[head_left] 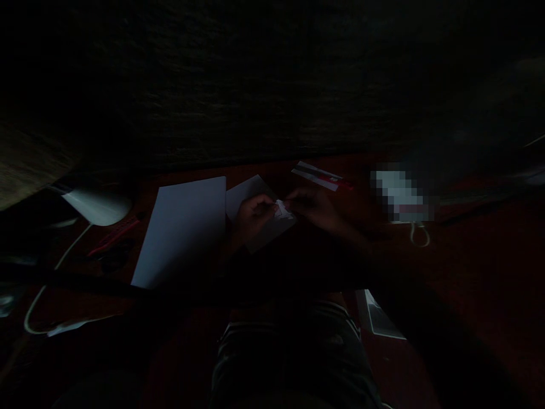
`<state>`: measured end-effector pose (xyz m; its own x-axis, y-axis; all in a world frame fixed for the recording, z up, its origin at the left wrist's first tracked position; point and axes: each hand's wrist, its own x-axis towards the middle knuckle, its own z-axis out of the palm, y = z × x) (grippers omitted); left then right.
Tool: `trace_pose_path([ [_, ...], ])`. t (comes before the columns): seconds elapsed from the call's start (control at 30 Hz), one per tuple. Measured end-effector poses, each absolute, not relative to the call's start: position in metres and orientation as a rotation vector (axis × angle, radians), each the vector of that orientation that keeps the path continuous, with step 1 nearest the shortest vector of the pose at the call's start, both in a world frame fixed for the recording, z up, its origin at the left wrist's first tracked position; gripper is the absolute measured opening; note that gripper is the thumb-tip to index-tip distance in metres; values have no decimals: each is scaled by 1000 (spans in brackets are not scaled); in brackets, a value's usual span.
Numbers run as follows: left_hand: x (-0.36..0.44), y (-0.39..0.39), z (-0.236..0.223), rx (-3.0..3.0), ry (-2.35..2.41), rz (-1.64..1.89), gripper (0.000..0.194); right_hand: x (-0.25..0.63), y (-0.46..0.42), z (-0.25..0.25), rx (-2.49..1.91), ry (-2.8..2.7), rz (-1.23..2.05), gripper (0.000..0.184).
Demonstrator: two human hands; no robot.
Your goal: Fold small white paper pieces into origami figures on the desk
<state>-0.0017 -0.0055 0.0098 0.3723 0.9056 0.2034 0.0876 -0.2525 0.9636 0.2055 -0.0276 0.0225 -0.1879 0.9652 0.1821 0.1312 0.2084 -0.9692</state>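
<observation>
At the middle of the dim reddish table, in the head view, the left hand and right hand meet over a small white piece, which looks like paper. The left pinches its left edge between thumb and forefinger; the right grips its far right corner with bent fingertips. Beneath lies a loose white sheet, with a larger white sheet to its left. Farther right, a red-handled tool rests with a pale strip.

For handling this well, I would keep both pinches light and close together, as so thin a piece could crease or tear. Steadying with the left while the right makes small adjustments seems best. The shadow hides fine edges, so more light would help, and the loose sheet could slip if the wrists press on it.
</observation>
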Motion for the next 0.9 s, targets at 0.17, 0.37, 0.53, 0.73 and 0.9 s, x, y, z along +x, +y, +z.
trace_pose_path([
  [0.17,-1,-6,11,1642,907,1019,35,203,-29,20,-1091,-1557,1096,40],
  [0.37,-1,-7,10,1642,870,1004,33,203,-30,22,-1110,-1536,1106,39],
  [0.53,-1,-9,13,1672,856,979,34,204,-32,28,-1101,-1520,1159,39],
  [0.73,-2,-8,15,1633,881,946,35,201,-31,28,-1108,-1515,1163,36],
  [0.9,-8,-1,9,1469,937,979,34,201,-29,24,-1091,-1523,1221,31],
])
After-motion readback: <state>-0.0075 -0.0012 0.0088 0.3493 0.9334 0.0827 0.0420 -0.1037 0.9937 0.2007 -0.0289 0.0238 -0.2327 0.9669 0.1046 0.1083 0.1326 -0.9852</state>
